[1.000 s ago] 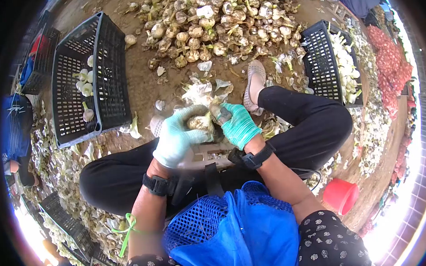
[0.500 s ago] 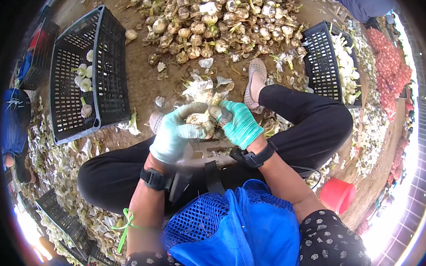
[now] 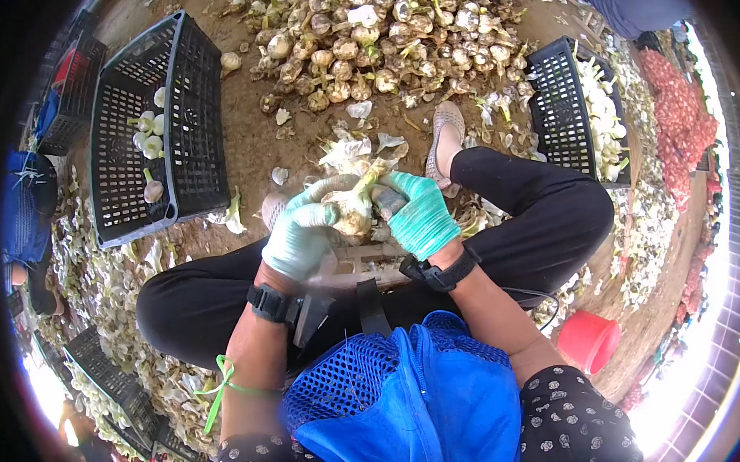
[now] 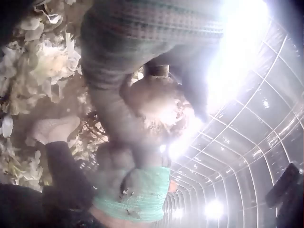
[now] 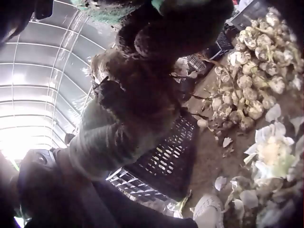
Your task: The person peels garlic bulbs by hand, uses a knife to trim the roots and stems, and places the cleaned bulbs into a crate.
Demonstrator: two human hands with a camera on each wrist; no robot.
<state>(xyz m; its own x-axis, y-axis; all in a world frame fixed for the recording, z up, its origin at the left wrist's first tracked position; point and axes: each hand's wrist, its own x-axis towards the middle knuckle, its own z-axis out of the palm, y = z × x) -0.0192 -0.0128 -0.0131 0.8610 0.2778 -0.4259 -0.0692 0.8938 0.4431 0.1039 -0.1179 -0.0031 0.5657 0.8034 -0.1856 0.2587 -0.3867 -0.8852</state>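
Note:
A soiled garlic bulb (image 3: 353, 221) with a pale stalk is held over the lap in the head view. My left hand (image 3: 293, 238), in a pale knit glove, grips it from the left, fingers curled behind and thumb in front. On the other side my right hand (image 3: 421, 219), in a green-banded glove with dirty fingertips, pinches at the stalk and its outer skin. The left wrist view shows the bulb (image 4: 164, 107) above the right glove (image 4: 137, 194). Dark shadow covers much of the bulb in the right wrist view, beside the left glove (image 5: 102, 142).
Ahead lies a heap of unpeeled garlic (image 3: 364, 52). A black crate (image 3: 196, 139) at left holds several cleaned bulbs; another crate (image 3: 557, 114) at right holds many more. Loose skins (image 3: 343, 154) lie before the feet. A red bucket (image 3: 590, 341) stands at right.
The bulb has turned in the left hand, so its stalk now points up and right. My right thumb has drawn slightly away from the bulb's body; both arms stay nearly still.

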